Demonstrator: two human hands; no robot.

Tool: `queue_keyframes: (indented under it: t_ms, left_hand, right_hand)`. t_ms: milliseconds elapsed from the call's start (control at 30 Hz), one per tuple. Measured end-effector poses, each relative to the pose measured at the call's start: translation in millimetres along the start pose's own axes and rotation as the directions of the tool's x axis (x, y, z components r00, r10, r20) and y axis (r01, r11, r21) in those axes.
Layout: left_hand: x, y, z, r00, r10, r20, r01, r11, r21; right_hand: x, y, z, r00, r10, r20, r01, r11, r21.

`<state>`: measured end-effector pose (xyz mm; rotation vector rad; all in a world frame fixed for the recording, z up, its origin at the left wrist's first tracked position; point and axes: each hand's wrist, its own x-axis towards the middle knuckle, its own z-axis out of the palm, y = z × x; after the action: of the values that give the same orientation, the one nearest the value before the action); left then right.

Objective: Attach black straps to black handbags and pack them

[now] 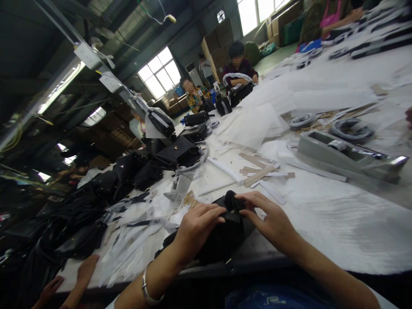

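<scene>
l hand [199, 221] lies over the left side of a black bag [223, 240], fingers bent along its top edge; thumb's hidden, so can't tell if it's gripping or just pressing. r hand [267, 216] is narrow, thumb + fingertips pinching a dark bit at the bag's top right; exact part too dark to make out. bag sits right at the near edge of the white-topped table [209, 178], btwn both hands. to do this well, l hand shd prob press flat & steady so the body doesn't twist; r hand shd work w/ fingertips only, small moves, no yanking, b/c soft material wd likely pucker. also keep the bag back from the edge, & mind the bracelet [144, 283] on the l wrist, could scuff the surface. beyond: white sheet [341, 227] to the right, card strips [262, 175] ahead, then tape dispenser [346, 161], well apart from the bag, so prob no snag. more black bags [177, 150] further off to the left, & past them a co-worker [240, 71] w/ hands on a dark bag [241, 94].
</scene>
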<state>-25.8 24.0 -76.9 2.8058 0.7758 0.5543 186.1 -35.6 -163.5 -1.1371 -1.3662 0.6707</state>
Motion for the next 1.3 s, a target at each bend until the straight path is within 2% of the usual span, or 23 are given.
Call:
queue_keyframes:
  t_ms: [67, 133, 200, 433, 600, 867, 933, 1100, 1300]
  left_hand:
    - [8, 4, -3.1, 0.990, -0.124, 0.068, 0.126, 0.992, -0.015]
    - [18, 8, -7.8, 0.955, -0.255, 0.155, 0.267, 0.962, -0.064]
    - [29, 10, -13.8, 0.914, -0.333, 0.233, 0.367, 0.923, -0.120]
    - [62, 12, -32.1, 0.829, -0.412, 0.378, 0.480, 0.872, -0.102]
    - [74, 13, -30.9, 0.790, -0.433, 0.434, 0.469, 0.883, 0.026]
    - [87, 25, -23.6, 0.847, -0.375, 0.376, 0.315, 0.925, 0.212]
    - [91, 29, -23.8, 0.844, -0.367, 0.390, 0.289, 0.925, 0.246]
    - [96, 32, -22.2, 0.804, -0.369, 0.466, 0.242, 0.919, 0.310]
    - [90, 25, -10.9, 0.803, -0.357, 0.477, 0.199, 0.915, 0.350]
  right_hand:
    - [4, 1, 4, 0.999, -0.013, -0.034, 0.012, 1.000, -0.020]
    - [6, 2, 9, 0.998, -0.020, -0.062, 0.019, 1.000, -0.018]
    - [7, 3, 15, 0.997, -0.016, -0.081, 0.017, 1.000, 0.004]
    - [5, 10, 33, 0.976, -0.054, -0.210, 0.045, 0.998, -0.051]
    - [4, 13, 36, 0.970, -0.099, -0.222, 0.079, 0.992, -0.096]
    - [5, 17, 36, 0.959, -0.206, -0.196, 0.188, 0.976, -0.110]
    - [5, 19, 36, 0.958, -0.212, -0.194, 0.195, 0.975, -0.106]
    - [6, 20, 36, 0.963, -0.212, -0.169, 0.199, 0.976, -0.089]
    - [6, 26, 38, 0.952, -0.255, -0.171, 0.246, 0.967, -0.071]
